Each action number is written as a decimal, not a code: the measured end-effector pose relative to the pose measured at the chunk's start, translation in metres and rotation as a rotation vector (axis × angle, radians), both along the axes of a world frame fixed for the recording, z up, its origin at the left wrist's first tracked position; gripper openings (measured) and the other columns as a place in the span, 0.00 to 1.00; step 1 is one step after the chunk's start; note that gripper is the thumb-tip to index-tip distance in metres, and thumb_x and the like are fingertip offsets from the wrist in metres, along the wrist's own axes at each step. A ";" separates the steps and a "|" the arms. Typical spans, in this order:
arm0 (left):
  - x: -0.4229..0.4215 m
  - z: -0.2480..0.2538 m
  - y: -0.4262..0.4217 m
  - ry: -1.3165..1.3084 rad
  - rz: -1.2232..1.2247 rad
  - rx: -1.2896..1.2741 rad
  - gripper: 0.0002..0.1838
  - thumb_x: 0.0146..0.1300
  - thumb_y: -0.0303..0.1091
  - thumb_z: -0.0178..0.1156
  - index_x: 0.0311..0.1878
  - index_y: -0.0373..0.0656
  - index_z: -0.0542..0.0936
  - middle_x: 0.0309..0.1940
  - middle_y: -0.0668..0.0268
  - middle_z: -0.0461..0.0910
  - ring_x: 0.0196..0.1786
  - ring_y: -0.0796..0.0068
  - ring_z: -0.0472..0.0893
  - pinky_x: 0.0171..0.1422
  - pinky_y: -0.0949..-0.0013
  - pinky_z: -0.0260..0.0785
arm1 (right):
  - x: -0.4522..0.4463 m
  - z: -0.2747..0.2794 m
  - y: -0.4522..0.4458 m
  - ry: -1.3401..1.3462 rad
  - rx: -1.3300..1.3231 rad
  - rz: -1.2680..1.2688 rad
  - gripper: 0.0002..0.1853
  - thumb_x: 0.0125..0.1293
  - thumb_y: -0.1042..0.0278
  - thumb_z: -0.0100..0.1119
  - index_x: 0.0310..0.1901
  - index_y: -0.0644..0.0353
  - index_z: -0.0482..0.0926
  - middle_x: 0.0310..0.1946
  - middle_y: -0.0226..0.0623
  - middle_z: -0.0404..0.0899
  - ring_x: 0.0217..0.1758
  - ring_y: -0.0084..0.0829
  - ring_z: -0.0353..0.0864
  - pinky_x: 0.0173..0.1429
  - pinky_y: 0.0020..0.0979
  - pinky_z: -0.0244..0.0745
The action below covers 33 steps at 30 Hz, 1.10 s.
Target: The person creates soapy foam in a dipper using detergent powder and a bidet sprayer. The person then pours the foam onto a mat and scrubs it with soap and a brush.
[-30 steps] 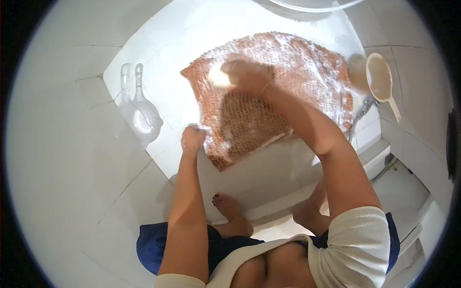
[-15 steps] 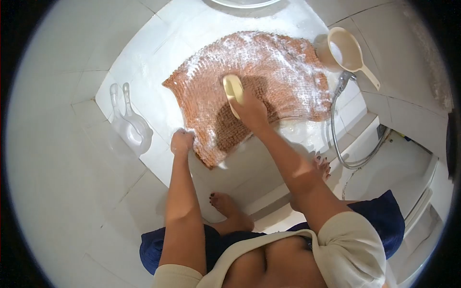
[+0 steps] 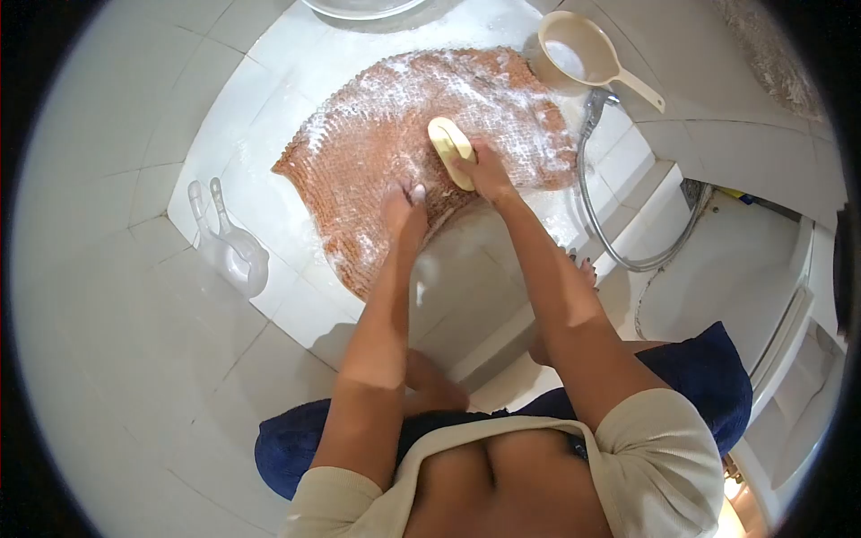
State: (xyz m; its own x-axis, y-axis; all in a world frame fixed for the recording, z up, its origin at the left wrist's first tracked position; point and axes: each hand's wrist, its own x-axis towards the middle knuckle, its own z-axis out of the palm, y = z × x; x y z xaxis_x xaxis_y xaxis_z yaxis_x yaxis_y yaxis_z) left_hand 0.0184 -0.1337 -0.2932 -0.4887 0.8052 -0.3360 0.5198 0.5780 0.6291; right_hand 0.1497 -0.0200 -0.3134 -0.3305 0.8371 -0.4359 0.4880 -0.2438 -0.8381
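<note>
A soapy orange-brown textured mat (image 3: 359,202) lies spread over the wet white floor, with streaks of foam across it. My right hand (image 3: 490,172) is closed around a pale yellow scrub brush (image 3: 450,152), held against the mat right of its middle; the underside of the brush is hidden. To the left of the brush, my left hand (image 3: 404,213) presses on the mat near its front edge. Its fingers are curled into the fabric, with white suds on them.
At the back right, a cream dipper (image 3: 619,76) holds something white. Beside it, a shower head (image 3: 595,106) connects to a grey hose (image 3: 596,224). A clear plastic object (image 3: 231,249) hangs or rests at left. A round basin rim (image 3: 363,13) shows at the top.
My left hand has shifted from the mat's left corner to the right, close to the brush. The brush has moved slightly right across the mat, and the camera view has shifted.
</note>
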 end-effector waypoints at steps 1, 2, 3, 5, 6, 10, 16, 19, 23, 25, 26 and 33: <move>0.005 0.005 0.007 -0.257 0.144 0.025 0.20 0.55 0.39 0.60 0.46 0.34 0.73 0.44 0.48 0.72 0.49 0.47 0.71 0.55 0.58 0.65 | 0.008 -0.014 -0.002 -0.045 0.080 0.078 0.19 0.60 0.56 0.59 0.45 0.65 0.76 0.38 0.40 0.77 0.41 0.29 0.76 0.45 0.29 0.71; 0.010 0.008 0.016 -0.251 0.148 0.022 0.20 0.55 0.39 0.60 0.46 0.34 0.73 0.44 0.48 0.72 0.49 0.47 0.71 0.55 0.58 0.65 | 0.013 -0.023 -0.001 -0.086 0.156 0.158 0.18 0.61 0.58 0.58 0.47 0.62 0.76 0.40 0.40 0.76 0.43 0.31 0.76 0.47 0.30 0.71; 0.014 0.009 0.025 -0.318 0.257 0.092 0.21 0.56 0.40 0.60 0.48 0.34 0.72 0.45 0.49 0.72 0.51 0.48 0.70 0.57 0.57 0.64 | 0.018 -0.033 0.002 -0.122 0.239 0.240 0.18 0.61 0.59 0.57 0.49 0.59 0.75 0.42 0.41 0.76 0.45 0.33 0.76 0.48 0.30 0.70; 0.026 0.006 0.038 -0.373 0.373 0.157 0.22 0.56 0.41 0.60 0.49 0.35 0.72 0.46 0.50 0.72 0.53 0.49 0.69 0.58 0.57 0.63 | 0.028 -0.002 0.011 -0.228 0.325 0.181 0.17 0.62 0.59 0.54 0.51 0.54 0.76 0.49 0.44 0.72 0.53 0.37 0.70 0.55 0.36 0.65; 0.033 0.003 0.045 -0.002 0.208 0.197 0.24 0.56 0.42 0.60 0.50 0.33 0.71 0.46 0.50 0.72 0.54 0.49 0.68 0.59 0.57 0.62 | 0.034 0.009 0.012 -0.343 0.413 0.117 0.17 0.63 0.58 0.51 0.52 0.50 0.77 0.55 0.46 0.68 0.61 0.42 0.65 0.61 0.42 0.60; 0.056 0.016 0.088 0.188 0.020 0.058 0.31 0.54 0.44 0.64 0.54 0.32 0.69 0.47 0.46 0.73 0.55 0.53 0.71 0.58 0.59 0.64 | 0.054 -0.019 -0.002 -0.789 0.657 0.138 0.26 0.65 0.52 0.46 0.66 0.31 0.59 0.68 0.36 0.55 0.72 0.41 0.51 0.71 0.54 0.44; 0.083 -0.009 0.111 0.004 0.132 0.116 0.27 0.56 0.43 0.62 0.53 0.33 0.69 0.40 0.51 0.77 0.44 0.54 0.79 0.50 0.57 0.70 | 0.050 -0.023 -0.003 -0.940 0.637 0.180 0.29 0.62 0.46 0.46 0.67 0.30 0.57 0.70 0.30 0.50 0.74 0.40 0.47 0.73 0.51 0.39; 0.068 0.031 0.113 -0.108 -0.094 0.022 0.26 0.54 0.45 0.62 0.50 0.37 0.73 0.42 0.54 0.78 0.42 0.58 0.80 0.49 0.58 0.71 | 0.059 -0.035 -0.005 -0.862 0.706 0.151 0.30 0.60 0.44 0.48 0.66 0.29 0.59 0.70 0.29 0.51 0.73 0.39 0.47 0.72 0.51 0.40; 0.051 0.010 0.107 -0.079 -0.424 -0.127 0.25 0.49 0.45 0.66 0.51 0.47 0.76 0.47 0.60 0.78 0.48 0.61 0.79 0.52 0.58 0.69 | 0.054 -0.029 -0.003 -0.930 0.727 0.173 0.30 0.59 0.43 0.50 0.64 0.26 0.61 0.69 0.28 0.53 0.72 0.38 0.51 0.70 0.53 0.47; 0.034 -0.007 0.093 0.000 -0.550 -0.011 0.27 0.45 0.40 0.68 0.52 0.48 0.76 0.46 0.60 0.79 0.50 0.63 0.77 0.55 0.61 0.69 | 0.054 -0.031 -0.005 -0.977 0.701 0.188 0.29 0.60 0.43 0.49 0.65 0.25 0.60 0.69 0.28 0.53 0.72 0.37 0.52 0.70 0.53 0.48; 0.020 -0.005 0.091 -0.079 -0.519 -0.036 0.28 0.44 0.38 0.69 0.53 0.48 0.75 0.45 0.60 0.79 0.50 0.65 0.77 0.56 0.63 0.68 | 0.055 -0.032 -0.003 -0.947 0.721 0.190 0.29 0.60 0.44 0.49 0.65 0.25 0.59 0.69 0.28 0.54 0.72 0.37 0.52 0.70 0.53 0.48; -0.100 0.000 0.113 -0.085 0.099 -0.260 0.22 0.55 0.45 0.64 0.48 0.40 0.75 0.32 0.62 0.77 0.31 0.78 0.77 0.24 0.74 0.72 | 0.062 -0.037 0.002 -0.912 0.713 0.222 0.28 0.61 0.50 0.49 0.65 0.25 0.60 0.69 0.24 0.55 0.71 0.36 0.53 0.70 0.51 0.48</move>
